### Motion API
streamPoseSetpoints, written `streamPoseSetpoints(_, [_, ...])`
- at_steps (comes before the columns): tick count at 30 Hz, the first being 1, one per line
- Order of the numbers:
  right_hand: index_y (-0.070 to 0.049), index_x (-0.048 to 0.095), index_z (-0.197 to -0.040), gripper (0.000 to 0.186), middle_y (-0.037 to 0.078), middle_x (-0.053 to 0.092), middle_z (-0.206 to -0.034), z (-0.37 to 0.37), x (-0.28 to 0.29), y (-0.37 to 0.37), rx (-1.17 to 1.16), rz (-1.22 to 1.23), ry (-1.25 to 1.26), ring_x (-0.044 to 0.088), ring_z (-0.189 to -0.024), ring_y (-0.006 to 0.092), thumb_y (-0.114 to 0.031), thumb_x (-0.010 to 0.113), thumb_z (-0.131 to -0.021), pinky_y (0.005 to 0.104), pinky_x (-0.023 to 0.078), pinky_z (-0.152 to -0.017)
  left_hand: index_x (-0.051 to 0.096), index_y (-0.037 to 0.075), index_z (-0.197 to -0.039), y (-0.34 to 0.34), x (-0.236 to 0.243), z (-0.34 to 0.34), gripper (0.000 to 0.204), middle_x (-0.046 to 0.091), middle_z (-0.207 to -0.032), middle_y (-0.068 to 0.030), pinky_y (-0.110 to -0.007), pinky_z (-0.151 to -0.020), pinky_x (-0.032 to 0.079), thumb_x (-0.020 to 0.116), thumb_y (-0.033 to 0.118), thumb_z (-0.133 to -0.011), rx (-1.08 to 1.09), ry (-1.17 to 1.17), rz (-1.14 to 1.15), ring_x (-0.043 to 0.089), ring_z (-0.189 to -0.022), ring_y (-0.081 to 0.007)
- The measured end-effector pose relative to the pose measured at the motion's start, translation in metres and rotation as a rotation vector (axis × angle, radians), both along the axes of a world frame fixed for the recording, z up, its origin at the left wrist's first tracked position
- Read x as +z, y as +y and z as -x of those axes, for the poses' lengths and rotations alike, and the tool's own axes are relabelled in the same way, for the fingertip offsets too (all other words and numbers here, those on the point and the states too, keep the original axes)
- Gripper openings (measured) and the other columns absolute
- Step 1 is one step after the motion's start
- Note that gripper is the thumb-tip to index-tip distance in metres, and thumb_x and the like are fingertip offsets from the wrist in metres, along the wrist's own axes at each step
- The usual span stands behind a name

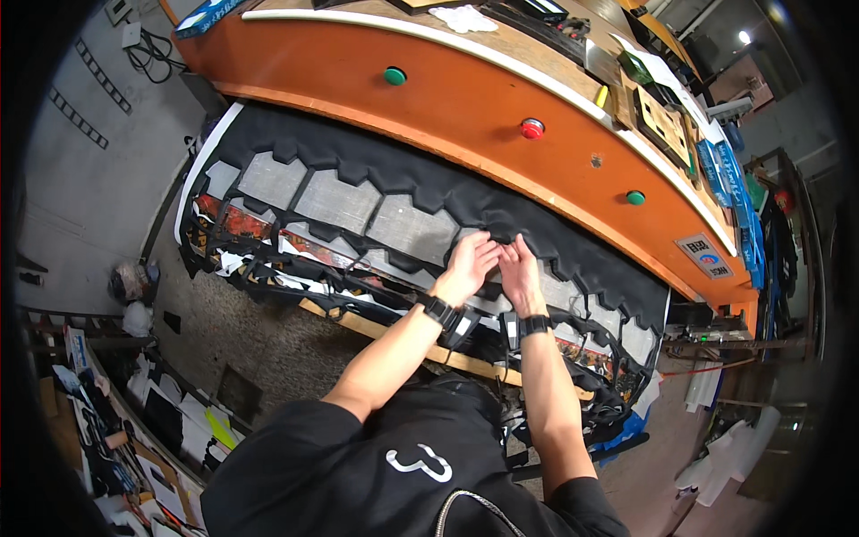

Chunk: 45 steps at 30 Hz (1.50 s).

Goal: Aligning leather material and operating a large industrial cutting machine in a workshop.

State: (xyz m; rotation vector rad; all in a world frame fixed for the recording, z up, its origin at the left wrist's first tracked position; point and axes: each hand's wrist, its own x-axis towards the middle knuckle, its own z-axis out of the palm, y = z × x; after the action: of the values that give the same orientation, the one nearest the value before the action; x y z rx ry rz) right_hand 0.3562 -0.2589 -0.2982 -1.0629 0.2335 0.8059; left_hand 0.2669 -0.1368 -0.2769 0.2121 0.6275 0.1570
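My left hand [467, 267] and my right hand [521, 273] are close together at the scalloped edge of a soft black sheet [394, 185], which is wrinkled by the fingertips. The fingers of both hands are curled and pressed together. What they grip, if anything, is too small to make out. Beneath the hands runs a row of grey flat panels [412, 230], with the sheet's cut tabs lying over their edges. Dark wristbands circle both wrists.
An orange machine beam [447, 116] spans the far side, with green buttons [395, 76] and a red button [532, 129]. Black scraps hang along the near edge beside a wooden strip [376, 338]. Offcuts [179, 416] fill a container at lower left.
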Motion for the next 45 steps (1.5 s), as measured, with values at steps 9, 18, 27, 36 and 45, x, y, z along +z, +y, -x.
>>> streamPoseSetpoints(9, [-0.008,0.064,-0.122,0.025,0.006,0.066,-0.122,-0.017,-0.032,0.075,-0.34,-0.04,0.226,0.058,-0.116,0.0229,-0.022,0.069,-0.101,0.0388,0.048,-0.107,0.061,0.002,-0.122,0.075,0.004,0.106,0.03,0.069,-0.123,-0.0167,-0.038,-0.098,0.052,0.058,0.021,-0.1,-0.013,0.013,-0.401,0.07,-0.109,-0.029])
streamPoseSetpoints(18, [0.003,0.059,-0.117,0.018,0.013,0.067,-0.114,-0.045,0.045,0.075,-0.405,-0.164,0.284,0.066,-0.104,0.0272,-0.009,0.062,-0.103,0.0491,0.056,-0.102,0.051,-0.001,-0.131,0.125,-0.022,0.074,0.062,0.054,-0.136,-0.0204,-0.044,-0.12,0.036,0.067,0.045,-0.093,0.375,-0.145,0.12,0.051,-0.133,-0.0348])
streamPoseSetpoints(27, [0.003,0.064,-0.112,0.016,0.015,0.071,-0.11,-0.036,0.042,0.07,-0.424,-0.173,0.372,0.068,-0.104,0.028,-0.011,0.064,-0.103,0.0483,0.056,-0.103,0.06,0.02,-0.123,0.159,0.011,0.014,0.045,0.062,-0.129,0.0,-0.056,-0.123,0.011,0.075,0.046,-0.089,0.558,-0.444,0.214,0.045,-0.137,-0.0237])
streamPoseSetpoints(36, [0.003,0.059,-0.126,0.044,0.018,0.064,-0.125,-0.018,0.025,0.064,-0.285,-0.292,0.5,0.061,-0.117,0.0334,-0.028,0.072,-0.097,0.0509,0.047,-0.113,0.067,0.002,-0.114,0.148,-0.023,0.076,0.027,0.072,-0.103,-0.0102,-0.041,-0.093,0.057,0.069,0.018,-0.093,0.25,-0.009,-0.321,0.07,-0.101,-0.0235])
streamPoseSetpoints(45, [0.007,0.044,-0.137,0.038,0.027,0.056,-0.136,-0.05,0.032,0.064,-0.377,-0.397,0.353,0.057,-0.129,0.0371,-0.019,0.049,-0.11,0.053,0.047,-0.115,0.028,-0.012,-0.153,0.269,-0.03,0.124,0.092,0.039,-0.154,-0.0293,-0.044,-0.121,0.033,0.069,0.044,-0.092,0.617,0.141,-0.18,0.045,-0.139,-0.0382])
